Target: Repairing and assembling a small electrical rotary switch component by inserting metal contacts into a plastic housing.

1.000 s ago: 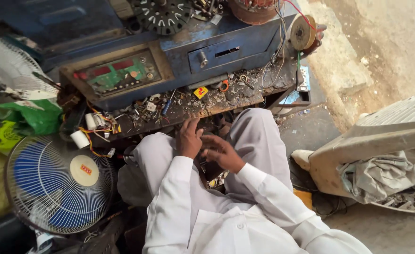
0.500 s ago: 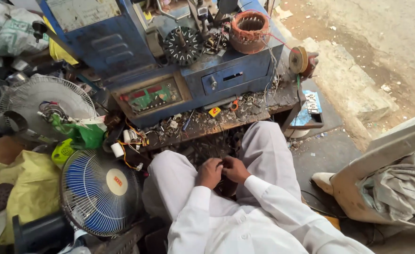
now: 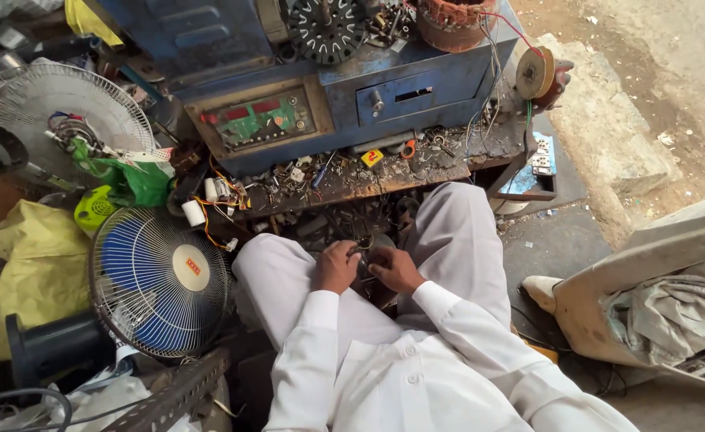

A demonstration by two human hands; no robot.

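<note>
- Blue-bladed table fan with a wire guard (image 3: pixel 159 280) lies far left, well apart from the hands.
- Left hand (image 3: pixel 336 266) sits just left of a small dark metal part (image 3: pixel 366 258), fingers curled onto it at the lap, between the knees in white trousers (image 3: pixel 456 240).
- Right hand (image 3: pixel 396 270) closes on the same part from the right; the two hands almost touch.
- The part sits between both hands, equally near each; its long axis cannot be told, mostly hidden.
- Cluttered wooden bench shelf (image 3: pixel 352 180) lies beyond, further from the person.
</note>
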